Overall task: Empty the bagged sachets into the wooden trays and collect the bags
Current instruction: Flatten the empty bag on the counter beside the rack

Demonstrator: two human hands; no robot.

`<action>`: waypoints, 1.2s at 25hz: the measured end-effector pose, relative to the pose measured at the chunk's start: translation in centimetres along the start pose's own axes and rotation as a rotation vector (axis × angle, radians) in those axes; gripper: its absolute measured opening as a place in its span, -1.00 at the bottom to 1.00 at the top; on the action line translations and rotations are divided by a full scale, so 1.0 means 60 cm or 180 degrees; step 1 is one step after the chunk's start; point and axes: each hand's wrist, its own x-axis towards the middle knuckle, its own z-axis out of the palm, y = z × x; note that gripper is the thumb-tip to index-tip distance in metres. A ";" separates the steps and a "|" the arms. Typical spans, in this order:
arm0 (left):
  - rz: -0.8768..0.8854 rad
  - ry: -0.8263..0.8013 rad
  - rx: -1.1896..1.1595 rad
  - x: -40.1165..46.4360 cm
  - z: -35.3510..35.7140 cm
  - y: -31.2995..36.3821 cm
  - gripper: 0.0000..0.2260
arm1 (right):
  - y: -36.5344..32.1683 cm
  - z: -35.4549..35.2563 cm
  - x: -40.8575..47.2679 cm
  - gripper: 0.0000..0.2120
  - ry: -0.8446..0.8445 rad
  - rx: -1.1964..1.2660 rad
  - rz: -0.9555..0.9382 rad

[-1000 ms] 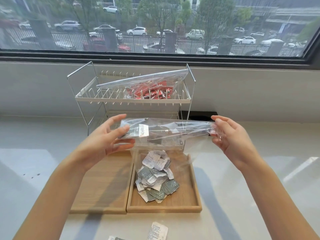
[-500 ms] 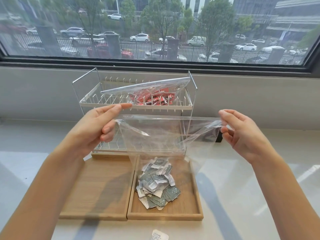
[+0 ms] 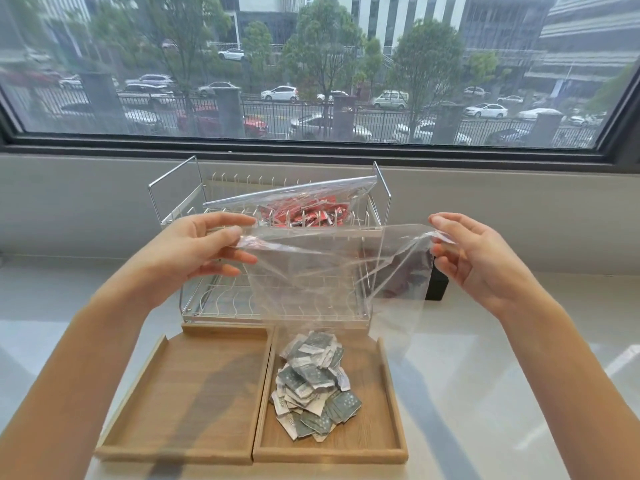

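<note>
A clear, thin plastic bag [image 3: 332, 271] hangs stretched between two hands above the trays, its film creased and limp, its lower edge drooping toward the right tray; it looks empty, and the rack behind shows through it. The left hand [image 3: 194, 247] pinches the bag's upper left corner between thumb and curled fingers; the right hand [image 3: 474, 258] pinches the upper right corner the same way, fingertips closed on the film. Directly below, the right wooden tray [image 3: 388, 431], a shallow rectangle with low raised rims and pale straight grain, holds a loose heap of small flat grey-green and white sachets [image 3: 311, 382], crinkled and overlapping. The left wooden tray [image 3: 180, 393] sits touching it side by side, of the same wood and shape. Behind the trays stands a two-tier white wire rack [image 3: 277, 299] with thin chrome uprights; on its upper tier lies a second clear bag [image 3: 304, 206], tilted, filled with glossy red sachets. All rest on a smooth, pale, faintly reflective counter [image 3: 502, 375] under a wide dark-framed window [image 3: 311, 147].
</note>
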 end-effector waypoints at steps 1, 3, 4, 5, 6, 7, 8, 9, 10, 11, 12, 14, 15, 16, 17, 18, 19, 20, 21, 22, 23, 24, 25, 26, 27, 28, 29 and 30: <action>0.0084 0.0053 -0.0033 0.000 -0.004 0.005 -0.81 | -0.008 0.004 0.001 -0.89 -0.0027 0.0012 -0.0078; 0.0297 0.0118 -0.0225 -0.001 -0.018 0.019 -0.87 | -0.031 0.010 0.004 -0.88 -0.0085 0.0048 -0.0290; 0.0418 0.0109 -0.0316 -0.003 -0.026 0.026 -0.86 | -0.044 0.014 0.006 -0.88 -0.0130 0.0037 -0.0397; 0.0536 0.0101 -0.0380 -0.005 -0.033 0.033 -0.75 | -0.055 0.018 0.006 -0.88 -0.0179 0.0019 -0.0493; 0.0635 0.0125 -0.0393 -0.008 -0.040 0.037 -0.67 | -0.063 0.021 0.006 -0.88 -0.0225 0.0006 -0.0578; 0.0709 0.0181 -0.0425 -0.010 -0.044 0.041 -0.66 | -0.068 0.023 0.005 -0.87 -0.0264 0.0001 -0.0650; 0.0774 0.0239 -0.0451 -0.013 -0.046 0.042 -0.68 | -0.069 0.026 0.003 -0.87 -0.0286 0.0000 -0.0704; 0.0826 0.0315 -0.0461 -0.016 -0.047 0.040 -0.72 | -0.067 0.028 -0.001 -0.86 -0.0297 -0.0017 -0.0762; 0.0839 0.0395 -0.0450 -0.021 -0.046 0.037 -0.75 | -0.061 0.028 -0.006 -0.86 -0.0305 -0.0064 -0.0833; 0.0813 0.0437 -0.0402 -0.027 -0.046 0.029 -0.77 | -0.052 0.028 -0.011 -0.86 -0.0328 -0.0149 -0.0895; 0.0763 0.0428 -0.0337 -0.033 -0.048 0.013 -0.80 | -0.039 0.027 -0.017 -0.87 -0.0380 -0.0278 -0.0920; 0.0541 0.0237 -0.0261 -0.048 -0.047 -0.028 -0.81 | -0.006 0.023 -0.030 -0.89 -0.0570 -0.0593 -0.0817; 0.0392 0.0163 -0.0269 -0.054 -0.045 -0.055 -0.75 | 0.015 0.020 -0.036 -0.91 -0.0661 -0.0718 -0.0688; 0.0199 0.0163 -0.0319 -0.060 -0.042 -0.084 -0.74 | 0.039 0.015 -0.042 -0.92 -0.0737 -0.0826 -0.0515; -0.0009 0.0184 -0.0378 -0.067 -0.035 -0.114 -0.79 | 0.067 0.009 -0.048 -0.89 -0.0786 -0.0936 -0.0303; -0.0194 0.0184 -0.0385 -0.075 -0.027 -0.143 -0.78 | 0.097 0.002 -0.054 -0.82 -0.0824 -0.1057 -0.0065; -0.0381 0.0136 -0.0333 -0.086 -0.019 -0.174 -0.71 | 0.129 -0.005 -0.061 -0.74 -0.0873 -0.1189 0.0191; -0.0545 0.0044 -0.0277 -0.097 -0.011 -0.202 -0.68 | 0.161 -0.013 -0.069 -0.67 -0.0929 -0.1323 0.0430; -0.0684 -0.0057 -0.0215 -0.109 -0.004 -0.228 -0.67 | 0.193 -0.021 -0.076 -0.60 -0.0993 -0.1438 0.0657; -0.0829 -0.0169 -0.0170 -0.121 0.002 -0.253 -0.66 | 0.225 -0.030 -0.083 -0.53 -0.1048 -0.1549 0.0874; -0.0986 -0.0268 -0.0120 -0.131 0.007 -0.274 -0.66 | 0.255 -0.039 -0.089 -0.45 -0.1084 -0.1639 0.1078; -0.1154 -0.0340 -0.0031 -0.141 0.015 -0.296 -0.65 | 0.285 -0.047 -0.094 -0.39 -0.1126 -0.1750 0.1247; -0.1285 -0.0422 0.0099 -0.149 0.021 -0.314 -0.62 | 0.310 -0.052 -0.097 -0.35 -0.1176 -0.1897 0.1352; -0.1387 -0.0513 0.0245 -0.155 0.028 -0.331 -0.56 | 0.332 -0.056 -0.100 -0.31 -0.1216 -0.2054 0.1400; -0.1473 -0.0605 0.0366 -0.160 0.036 -0.345 -0.50 | 0.348 -0.059 -0.101 -0.27 -0.1235 -0.2182 0.1430; -0.1530 -0.0679 0.0454 -0.163 0.042 -0.355 -0.48 | 0.358 -0.060 -0.102 -0.24 -0.1215 -0.2249 0.1468; -0.1583 -0.0724 0.0499 -0.165 0.047 -0.363 -0.47 | 0.366 -0.060 -0.102 -0.22 -0.1177 -0.2281 0.1523; -0.1628 -0.0754 0.0518 -0.165 0.050 -0.370 -0.47 | 0.373 -0.062 -0.102 -0.21 -0.1148 -0.2317 0.1547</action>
